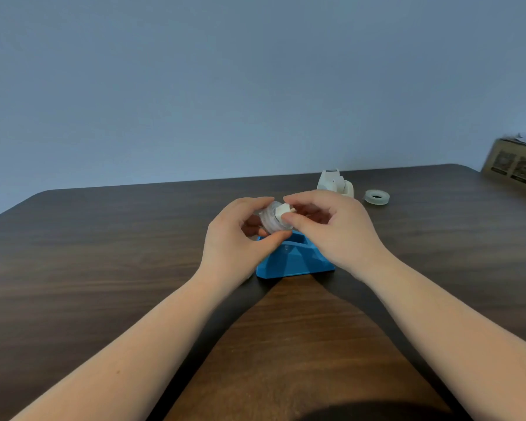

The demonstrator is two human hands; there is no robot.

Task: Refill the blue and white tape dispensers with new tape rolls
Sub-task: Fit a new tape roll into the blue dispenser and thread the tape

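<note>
Dark wood-grain table (pixel 104 268) fills the lower half of the frame, under a plain blue-grey wall. Left of centre, the left hand (pixel 234 235) curls around a clear tape roll (pixel 271 218), thumb underneath and fingers over the top, clamped on it. The roll sits between the two hands, raised just above the open top of the blue tape dispenser (pixel 295 258), which stands on the table directly below and partly behind the wrists. The right hand (pixel 331 229) closes on the same roll from the other side, its thumb and forefinger pinching a small white hub piece (pixel 284 211) at the roll's centre. Further back, right of centre, the white tape dispenser (pixel 334 183) stands apart from both hands. Just beside it to the right, a second clear tape roll (pixel 377 197) lies flat. At the right edge of the frame sits a blurred cardboard box (pixel 513 164).
</note>
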